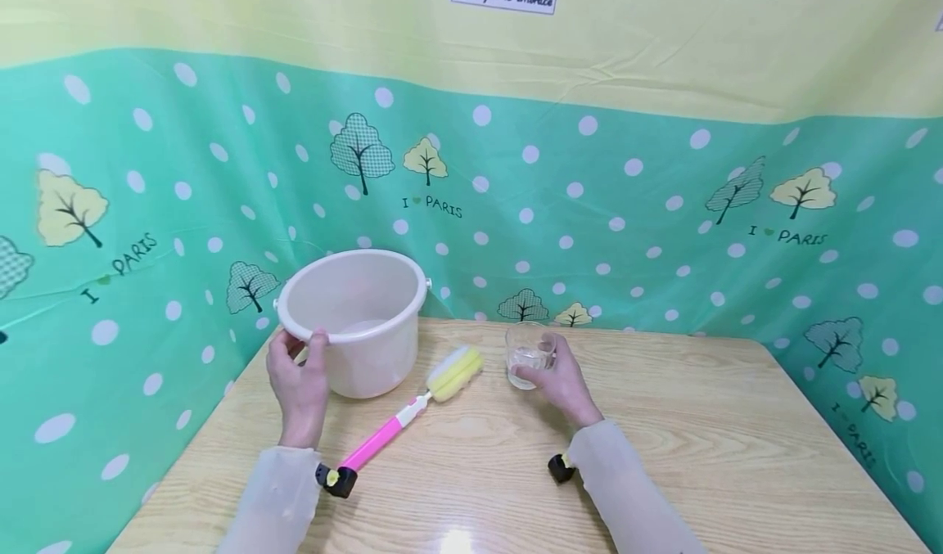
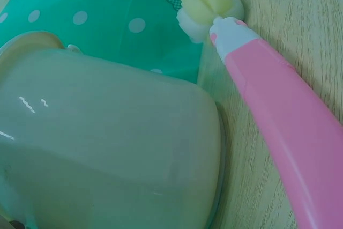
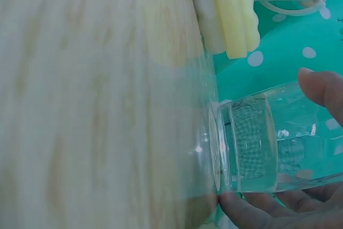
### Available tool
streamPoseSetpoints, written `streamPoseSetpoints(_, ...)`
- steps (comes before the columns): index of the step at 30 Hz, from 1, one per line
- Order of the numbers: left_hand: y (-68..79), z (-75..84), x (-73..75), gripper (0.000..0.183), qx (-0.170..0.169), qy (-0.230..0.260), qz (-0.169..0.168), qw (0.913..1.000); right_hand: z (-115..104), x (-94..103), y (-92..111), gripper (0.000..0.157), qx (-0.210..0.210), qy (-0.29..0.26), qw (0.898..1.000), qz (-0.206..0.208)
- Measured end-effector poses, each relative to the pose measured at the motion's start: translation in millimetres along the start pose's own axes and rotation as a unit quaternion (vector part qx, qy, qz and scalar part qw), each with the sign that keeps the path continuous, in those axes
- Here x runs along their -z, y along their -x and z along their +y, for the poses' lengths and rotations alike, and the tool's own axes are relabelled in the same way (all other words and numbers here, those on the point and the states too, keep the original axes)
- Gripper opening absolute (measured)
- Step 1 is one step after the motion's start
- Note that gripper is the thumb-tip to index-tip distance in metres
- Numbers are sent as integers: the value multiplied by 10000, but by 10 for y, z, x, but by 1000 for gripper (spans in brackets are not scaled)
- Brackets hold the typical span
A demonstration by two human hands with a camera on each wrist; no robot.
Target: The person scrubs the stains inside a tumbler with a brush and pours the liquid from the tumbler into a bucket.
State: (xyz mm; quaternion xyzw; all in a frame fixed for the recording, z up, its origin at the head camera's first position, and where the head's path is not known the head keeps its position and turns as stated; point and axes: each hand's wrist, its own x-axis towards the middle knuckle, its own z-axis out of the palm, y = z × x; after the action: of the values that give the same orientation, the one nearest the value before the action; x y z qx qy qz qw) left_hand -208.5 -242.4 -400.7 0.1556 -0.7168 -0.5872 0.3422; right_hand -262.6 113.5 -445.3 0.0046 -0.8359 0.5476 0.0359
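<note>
At the left of the head view my left hand (image 1: 298,386) grips the near rim of a white plastic bucket (image 1: 376,362), thumb and fingers at its edge. The bucket stands upright on the table, and its outer wall (image 2: 112,138) fills much of the left wrist view. My right hand (image 1: 566,382) holds a clear drinking glass (image 1: 521,356), thumb on one side and fingers on the other. In the right wrist view the base of the glass (image 3: 252,143) is close to the tabletop. A sponge brush with a pink handle (image 1: 376,443) lies between the hands.
The brush's yellow and white sponge head (image 1: 457,372) points away, beside the bucket. A wood-grain table (image 1: 700,456) lies under everything. Green and yellow printed cloth (image 1: 633,210) hangs behind the table and along its sides. A black wrist camera (image 1: 561,468) sits at each sleeve.
</note>
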Motion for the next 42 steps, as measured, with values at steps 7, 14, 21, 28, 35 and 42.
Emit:
streamPoseSetpoints(7,0,7,5,53,-107,-25,9,9999,5,1,0,87,38,69,10000,28)
streamPoseSetpoints(14,5,13,6,53,-96,-23,-1,10000,7,-8,2,88,111,46,9999,28)
streamPoseSetpoints(21,2,12,3,54,-31,16,-43,10000,-4,-22,4,87,159,-52,9998,45)
streamPoseSetpoints(28,1,0,4,53,-2,70,-49,10000,-13,-36,6,89,139,-39,9999,74)
streamPoseSetpoints(35,3,0,11,55,56,55,-94,9999,-16,-46,2,86,171,22,9997,159)
streamPoseSetpoints(42,0,13,18,54,45,33,-85,9999,-35,-49,-6,87,110,-51,9998,143)
